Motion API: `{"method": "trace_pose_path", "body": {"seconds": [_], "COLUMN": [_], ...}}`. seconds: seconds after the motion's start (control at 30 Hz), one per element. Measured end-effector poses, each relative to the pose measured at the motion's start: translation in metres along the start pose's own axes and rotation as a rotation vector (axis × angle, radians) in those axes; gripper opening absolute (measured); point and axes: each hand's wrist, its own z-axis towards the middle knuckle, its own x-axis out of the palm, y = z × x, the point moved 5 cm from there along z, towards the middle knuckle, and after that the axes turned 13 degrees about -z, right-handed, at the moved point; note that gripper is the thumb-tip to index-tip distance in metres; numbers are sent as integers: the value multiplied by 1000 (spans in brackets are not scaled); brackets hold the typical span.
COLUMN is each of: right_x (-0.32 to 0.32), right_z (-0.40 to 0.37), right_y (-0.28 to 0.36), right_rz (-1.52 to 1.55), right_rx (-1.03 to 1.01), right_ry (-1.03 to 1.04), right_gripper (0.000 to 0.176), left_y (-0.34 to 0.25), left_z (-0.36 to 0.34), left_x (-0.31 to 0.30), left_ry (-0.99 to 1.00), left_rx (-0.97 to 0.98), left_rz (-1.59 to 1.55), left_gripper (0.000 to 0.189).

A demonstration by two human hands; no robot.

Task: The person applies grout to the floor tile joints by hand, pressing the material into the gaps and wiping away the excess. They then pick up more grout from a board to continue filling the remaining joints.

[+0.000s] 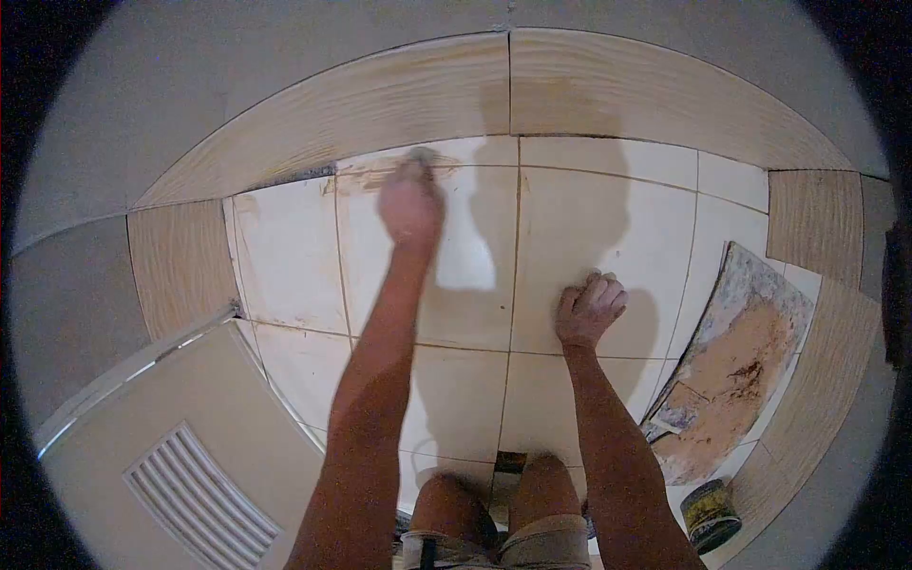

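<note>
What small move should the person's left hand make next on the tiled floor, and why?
Probably a short wipe rightward along the joint: the left hand, blurred, sits on a brownish grout smear by the wood-look skirting tile, and the joint further right looks clean. The right hand braces on a floor tile.

Kneels, bare knees [446,499] side by side at the lower edge. Reaches far forward with the left arm [380,351], almost straight, left hand [410,204] palm down and blurred, grip unreadable. Props on the right arm [608,427], drawn closer in, right hand [589,309] curled into a loose fist, knuckles down.
</note>
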Motion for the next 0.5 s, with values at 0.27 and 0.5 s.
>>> {"method": "trace_pose_path", "body": {"seconds": [0.27,0.5], "right_x": [2,-2], "right_z": [-4,-1], "right_y": [0,-1], "right_rz": [-32,69], "right_rx": [-11,14], "right_ry": [18,19], "right_gripper": [35,33], "left_y": [44,-8], "left_z": [9,-6], "left_x": [-32,7], "left_ry": [145,17], "left_rx": [-35,165], "left_rz": [14,35], "left_gripper": [26,23]}}
